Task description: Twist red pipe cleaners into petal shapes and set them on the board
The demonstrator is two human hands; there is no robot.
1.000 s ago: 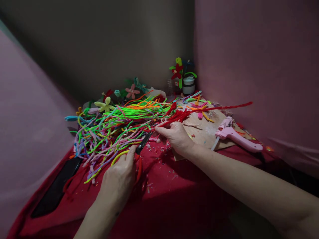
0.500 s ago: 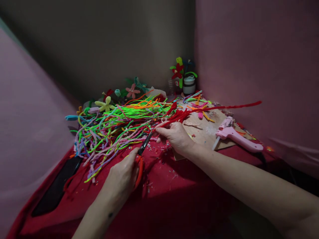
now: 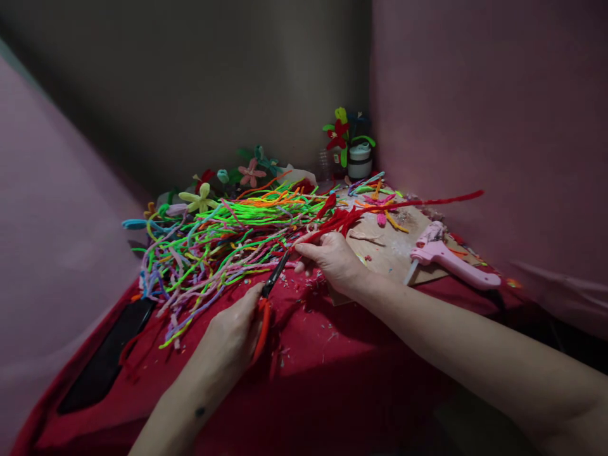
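My left hand [image 3: 232, 335] is closed round the red handles of a pair of scissors [image 3: 268, 294]; the dark blades point up and right toward my other hand. My right hand [image 3: 332, 259] pinches a bundle of red pipe cleaners [image 3: 342, 220], and one long red strand [image 3: 437, 201] sticks out to the right. The blade tips sit just left of the pinched ends. A big heap of mixed-colour pipe cleaners [image 3: 223, 240] lies behind the scissors on the red cloth [image 3: 332, 373].
A pink glue gun [image 3: 449, 256] rests on a cardboard sheet [image 3: 394, 244] at right. Finished pipe-cleaner flowers [image 3: 249, 172] and a small white pot with flowers [image 3: 360, 159] stand at the back. A black flat object [image 3: 107, 358] lies at left. Walls close in on three sides.
My left hand slid down and toward me with the scissors, off the pile's edge. The long red strand swung slightly. My right hand stayed almost in place.
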